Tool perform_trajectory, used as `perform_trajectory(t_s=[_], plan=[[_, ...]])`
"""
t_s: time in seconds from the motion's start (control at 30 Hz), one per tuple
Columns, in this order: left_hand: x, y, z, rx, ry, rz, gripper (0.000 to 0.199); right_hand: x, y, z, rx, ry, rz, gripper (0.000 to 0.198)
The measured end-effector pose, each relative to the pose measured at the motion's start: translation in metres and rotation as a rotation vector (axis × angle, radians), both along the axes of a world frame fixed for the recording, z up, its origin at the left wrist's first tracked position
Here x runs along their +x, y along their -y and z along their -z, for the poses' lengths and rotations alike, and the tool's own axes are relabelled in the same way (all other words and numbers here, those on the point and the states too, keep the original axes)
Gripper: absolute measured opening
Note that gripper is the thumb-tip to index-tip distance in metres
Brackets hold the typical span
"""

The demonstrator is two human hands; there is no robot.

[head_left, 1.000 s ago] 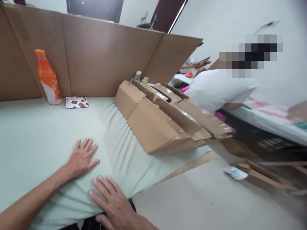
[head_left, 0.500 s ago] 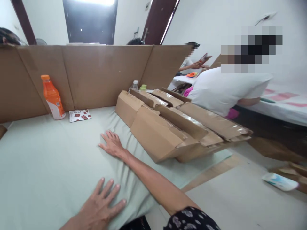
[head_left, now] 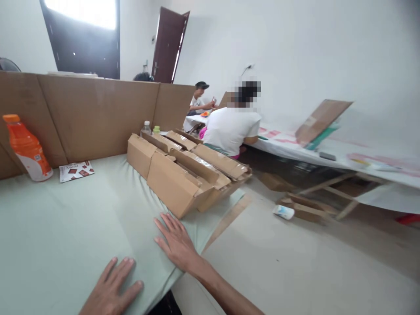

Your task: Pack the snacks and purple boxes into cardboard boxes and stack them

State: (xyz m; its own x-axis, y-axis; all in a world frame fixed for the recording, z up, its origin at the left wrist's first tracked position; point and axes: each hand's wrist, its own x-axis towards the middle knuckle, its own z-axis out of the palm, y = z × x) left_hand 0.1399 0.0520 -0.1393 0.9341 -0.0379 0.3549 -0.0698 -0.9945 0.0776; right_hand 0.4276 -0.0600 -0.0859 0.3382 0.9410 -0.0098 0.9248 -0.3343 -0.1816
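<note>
Pale green cloth (head_left: 65, 218) covers the table; both hands lie flat, fingers spread, holding nothing. Right hand (head_left: 177, 243) sits near the open brown cardboard box (head_left: 173, 186), left hand (head_left: 110, 293) partly cut off, probably flat too.

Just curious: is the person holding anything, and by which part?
Nothing is held. The left hand and right hand lie flat, fingers spread, on the green cloth, near the boxes.

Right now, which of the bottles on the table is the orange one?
The orange drink bottle at the far left, against the cardboard wall. The two small bottles behind the cardboard boxes have a white cap and a green cap.
</note>
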Motion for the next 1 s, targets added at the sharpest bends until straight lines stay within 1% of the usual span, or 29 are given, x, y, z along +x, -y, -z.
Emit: perform_trajectory(t_s=[0.07, 0.1, 0.17, 0.27, 0.33, 0.4, 0.47, 0.5, 0.57, 0.63, 0.7, 0.73, 0.77, 0.8, 0.83, 0.87, 0.93, 0.97, 1.0], plan=[[-0.002, -0.004, -0.002, -0.007, 0.009, -0.054, 0.083, 0.001, 0.005, 0.002, 0.027, -0.007, -0.007, 0.059], [-0.001, -0.006, -0.007, -0.015, 0.009, -0.075, 0.081, 0.001, 0.007, 0.002, 0.046, -0.013, -0.012, 0.059], [0.010, -0.010, -0.025, -0.040, -0.003, -0.103, 0.074, 0.002, 0.008, 0.002, 0.091, -0.033, -0.021, 0.057], [0.048, -0.015, -0.059, -0.087, -0.057, -0.158, 0.061, 0.003, 0.009, 0.005, 0.194, -0.062, -0.030, 0.052], [0.081, -0.015, -0.075, -0.105, -0.141, -0.197, 0.054, 0.005, 0.014, 0.012, 0.294, -0.074, -0.047, 0.047], [0.108, -0.011, -0.080, -0.106, -0.223, -0.226, 0.053, 0.007, 0.023, 0.020, 0.416, -0.085, -0.095, 0.039], [0.122, -0.001, -0.075, -0.092, -0.266, -0.215, 0.058, 0.009, 0.038, 0.024, 0.541, -0.108, -0.176, 0.031], [0.124, 0.005, -0.070, -0.080, -0.278, -0.180, 0.062, 0.010, 0.046, 0.023, 0.603, -0.123, -0.204, 0.030], [0.121, 0.018, -0.059, -0.054, -0.298, -0.059, 0.074, 0.015, 0.061, 0.008, 0.730, -0.118, -0.199, 0.029], [0.115, 0.031, -0.049, -0.024, -0.310, 0.068, 0.083, 0.024, 0.068, -0.021, 0.867, -0.048, -0.122, 0.027], [0.111, 0.041, -0.041, 0.005, -0.311, 0.134, 0.086, 0.042, 0.060, -0.055, 0.983, 0.057, -0.032, 0.031], [0.111, 0.046, -0.038, 0.019, -0.307, 0.146, 0.084, 0.054, 0.051, -0.071, 1.014, 0.093, 0.013, 0.039], [0.112, 0.049, -0.035, 0.028, -0.303, 0.149, 0.079, 0.066, 0.039, -0.084, 1.012, 0.104, 0.065, 0.051], [0.113, 0.052, -0.032, 0.030, -0.298, 0.148, 0.073, 0.077, 0.025, -0.096, 0.966, 0.079, 0.123, 0.062], [0.114, 0.054, -0.031, 0.021, -0.289, 0.144, 0.067, 0.088, 0.009, -0.104, 0.879, 0.023, 0.173, 0.067], [0.114, 0.055, -0.031, -0.001, -0.281, 0.143, 0.061, 0.096, -0.006, -0.111, 0.774, -0.048, 0.203, 0.065], [0.107, 0.052, -0.036, -0.091, -0.280, 0.162, 0.053, 0.103, -0.031, -0.119, 0.578, -0.172, 0.184, 0.048], [0.100, 0.047, -0.042, -0.166, -0.280, 0.165, 0.052, 0.102, -0.040, -0.121, 0.518, -0.205, 0.145, 0.040], [0.088, 0.040, -0.050, -0.265, -0.265, 0.139, 0.053, 0.098, -0.044, -0.122, 0.490, -0.217, 0.099, 0.035]])
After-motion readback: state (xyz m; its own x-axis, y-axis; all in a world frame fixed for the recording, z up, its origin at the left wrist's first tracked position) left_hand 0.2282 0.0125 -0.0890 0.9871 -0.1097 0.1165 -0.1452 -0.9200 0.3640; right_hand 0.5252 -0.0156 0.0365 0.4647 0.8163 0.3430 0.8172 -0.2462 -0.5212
